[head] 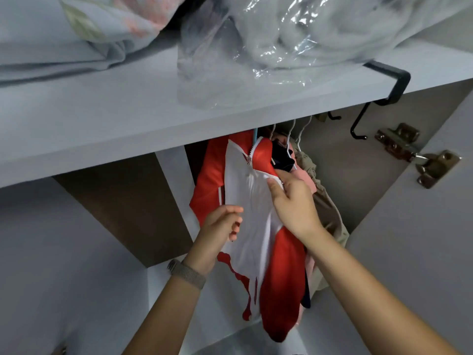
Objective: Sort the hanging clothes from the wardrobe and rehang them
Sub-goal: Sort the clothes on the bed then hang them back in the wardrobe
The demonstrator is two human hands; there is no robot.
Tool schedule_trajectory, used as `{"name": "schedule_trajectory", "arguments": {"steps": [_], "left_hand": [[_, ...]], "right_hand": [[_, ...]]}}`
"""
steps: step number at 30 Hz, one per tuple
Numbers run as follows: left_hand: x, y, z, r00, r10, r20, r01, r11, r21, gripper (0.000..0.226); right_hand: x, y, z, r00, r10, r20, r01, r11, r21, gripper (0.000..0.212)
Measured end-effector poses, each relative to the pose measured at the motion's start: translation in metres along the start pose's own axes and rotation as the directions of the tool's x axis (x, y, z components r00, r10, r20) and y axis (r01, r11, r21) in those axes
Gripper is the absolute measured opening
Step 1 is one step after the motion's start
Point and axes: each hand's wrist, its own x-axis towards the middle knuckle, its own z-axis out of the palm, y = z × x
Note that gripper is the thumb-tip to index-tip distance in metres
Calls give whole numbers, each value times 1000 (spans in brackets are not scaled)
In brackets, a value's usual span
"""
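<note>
Landmark: the shelf (107, 129), a pale board running across the wardrobe; every place below is given from it.
Jacket: a red and white jacket (252, 201) hangs just under the shelf, right of centre, with its zip collar up near the shelf's lower edge and its hem far below.
Left hand: the left hand (222, 224) is well below the shelf, at the jacket's left edge; its fingers curl and pinch the white panel there, so it holds the jacket.
Right hand: the right hand (294, 201) is below the shelf, a little higher than the left, on the jacket's right side; thumb and fingers close on the edge of the white panel, so it too holds the jacket.
Band: a grey woven band (186, 272) sits on the left wrist, far below the shelf.
Other clothes: a dark garment (281, 156), a pink one (307, 179) and a khaki one (325, 206) hang under the shelf, pressed against the jacket's right side.
Hangers: white wire hangers (290, 139) rise from those clothes to just under the shelf's edge; what they hang from is hidden.
Hook: a black hook (389, 80) clips over the shelf's front edge at its right end and drops below it.
Hinge: a metal hinge (414, 155) sits below the shelf's right end, on the door.
On the shelf: a clear plastic bag (268, 39) of fabric lies on top, right of centre, and folded pale bedding (76, 34) lies on top at the left.
</note>
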Motion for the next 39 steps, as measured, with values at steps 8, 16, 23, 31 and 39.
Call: {"name": "schedule_trajectory", "arguments": {"steps": [8,16,23,31,39], "left_hand": [[-14,-17,-13,995,-30,-94,36,997,62,23],[-19,-34,-4,989,-63,-135,71,996,56,25],[-15,-33,7,992,58,-110,-37,982,186,24],[-5,-38,21,986,126,111,-159,916,369,25],[-29,-24,83,793,106,600,-382,854,354,28]], "right_hand": [[22,39,41,993,114,18,-101,936,-337,25],[33,42,38,958,202,206,-106,910,-400,24],[-1,68,23,871,234,433,-222,972,-79,43],[-94,103,-53,737,482,473,-506,858,-86,24],[-223,96,-113,751,650,-120,-658,721,-217,17]]}}
